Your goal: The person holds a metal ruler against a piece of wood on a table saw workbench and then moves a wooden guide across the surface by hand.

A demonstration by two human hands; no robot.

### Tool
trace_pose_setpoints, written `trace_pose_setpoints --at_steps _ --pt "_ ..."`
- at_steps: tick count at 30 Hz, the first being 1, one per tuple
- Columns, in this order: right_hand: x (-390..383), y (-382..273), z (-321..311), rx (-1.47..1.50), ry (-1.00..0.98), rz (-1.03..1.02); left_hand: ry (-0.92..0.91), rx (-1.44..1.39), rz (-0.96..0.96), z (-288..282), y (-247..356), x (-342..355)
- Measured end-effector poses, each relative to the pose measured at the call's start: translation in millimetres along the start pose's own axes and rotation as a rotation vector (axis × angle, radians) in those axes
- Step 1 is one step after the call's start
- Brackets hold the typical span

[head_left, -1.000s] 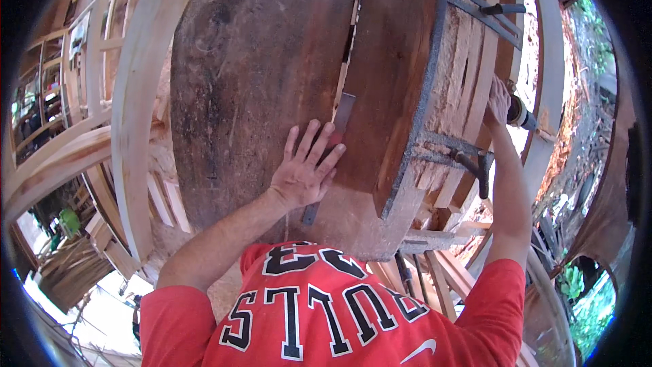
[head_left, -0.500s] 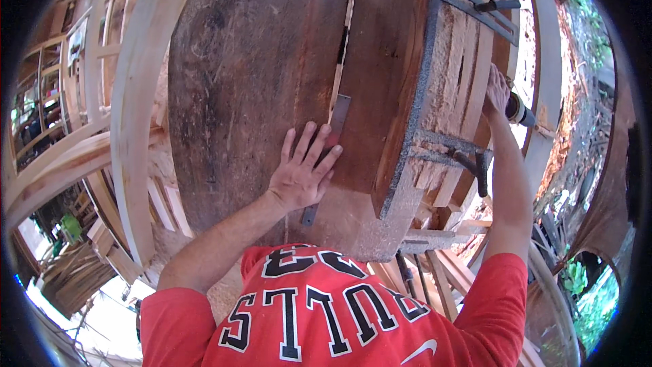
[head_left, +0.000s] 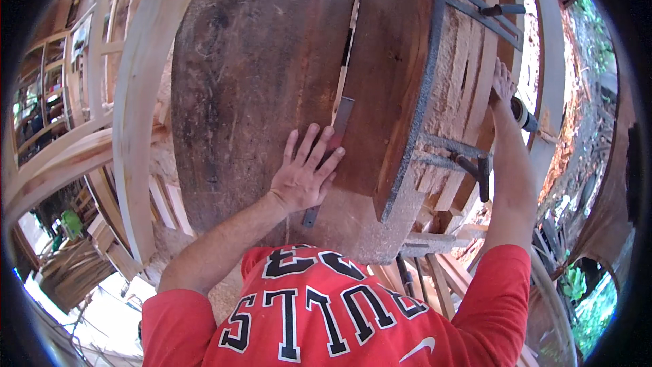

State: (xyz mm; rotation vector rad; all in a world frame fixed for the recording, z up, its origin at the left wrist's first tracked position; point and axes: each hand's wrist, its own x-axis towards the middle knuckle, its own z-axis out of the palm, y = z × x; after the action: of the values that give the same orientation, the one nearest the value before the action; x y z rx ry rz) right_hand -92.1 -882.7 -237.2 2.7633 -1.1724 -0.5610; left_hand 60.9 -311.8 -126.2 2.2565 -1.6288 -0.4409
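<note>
My left hand [head_left: 305, 170] lies with fingers spread on a flat steel strip [head_left: 346, 112] with a reddish patch, on a worn dark wooden worktop [head_left: 238, 61]. Its fingertips are at the lower end of a narrow slot [head_left: 350, 34] with pale edges. My right hand [head_left: 502, 88] reaches to the right side, onto the edge of stacked wooden rails [head_left: 475, 54], beside a black cylindrical tool or motor [head_left: 524, 115]. What its fingers touch or grip there is too small and hidden to make out. A long dark-edged wooden fence [head_left: 401, 156] runs between my hands.
Black metal clamp brackets [head_left: 499, 10] with handles cross the rails, with another pair [head_left: 468, 163] lower down. Pale curved timbers [head_left: 136, 115] stand at the left among more wooden frames [head_left: 68, 41]. A brown sheet [head_left: 601, 217] and green plants [head_left: 577, 285] are at the right.
My right hand has shifted slightly up along the rails, away from my body. My left hand stays spread on the steel strip; the view has moved only slightly.
</note>
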Motion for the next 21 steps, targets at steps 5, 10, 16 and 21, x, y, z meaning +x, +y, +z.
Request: trace_pose_setpoints --at_steps 5,10,16,21 --pt "-7.8 -19.3 -5.0 0.086 0.264 0.245 -0.007 0.010 -0.017 -3.5 0.0 -4.0" --pt "-36.9 31.1 25.5 0.259 0.079 -0.111 0.039 -0.041 0.000 0.5 -0.9 -3.5" --pt "-78.8 7.1 25.0 0.064 0.281 -0.285 0.040 -0.028 0.006 -0.2 -0.4 -3.1" --pt "-67.6 17.3 32.1 0.082 0.240 -0.239 0.036 -0.042 0.009 -1.3 1.2 -0.7"
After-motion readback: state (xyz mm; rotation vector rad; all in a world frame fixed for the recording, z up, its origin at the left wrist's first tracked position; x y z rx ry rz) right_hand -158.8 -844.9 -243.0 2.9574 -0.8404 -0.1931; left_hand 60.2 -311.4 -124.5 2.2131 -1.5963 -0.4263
